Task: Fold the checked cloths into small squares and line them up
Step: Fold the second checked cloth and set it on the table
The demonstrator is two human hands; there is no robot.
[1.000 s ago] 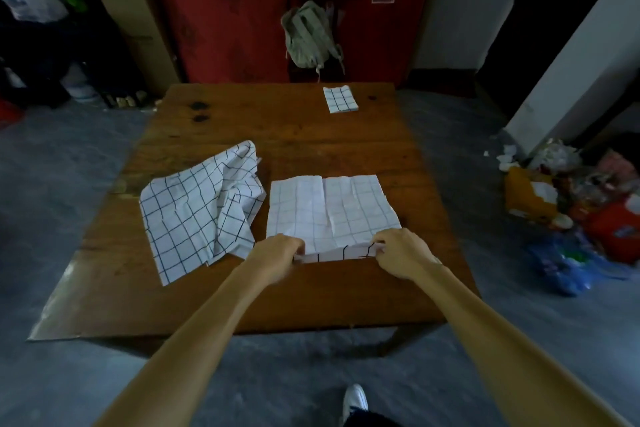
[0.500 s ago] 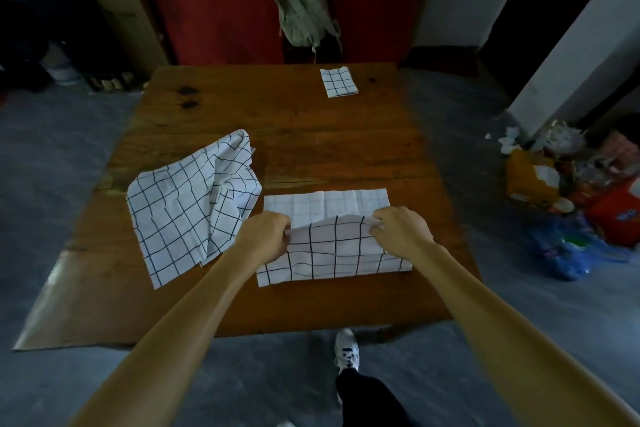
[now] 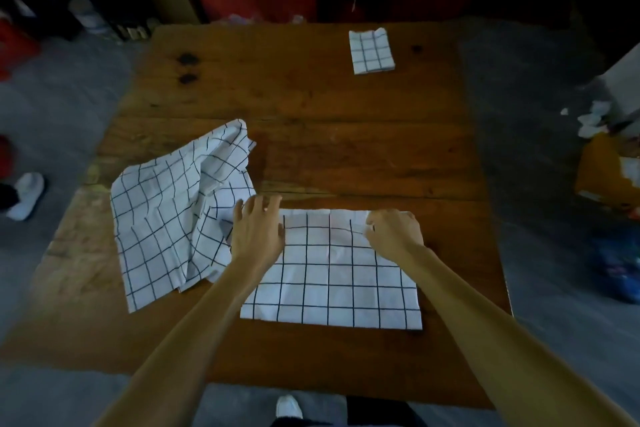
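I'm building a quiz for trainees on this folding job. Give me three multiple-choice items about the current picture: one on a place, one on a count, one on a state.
1. Where does the small folded square lie?
A. at the far side of the table
B. on the floor
C. under the left hand

2. How many checked cloths are on the table?
A. one
B. three
C. five

3. What state is the cloth on the left, the crumpled cloth, in?
A. folded into a small square
B. loose and rumpled
C. rolled into a tube

Answers:
1. A, it sits near the far edge, apart from both hands.
2. B, the square, the crumpled cloth and the half-folded cloth under the left hand and right hand.
3. B, it lies in uneven folds.
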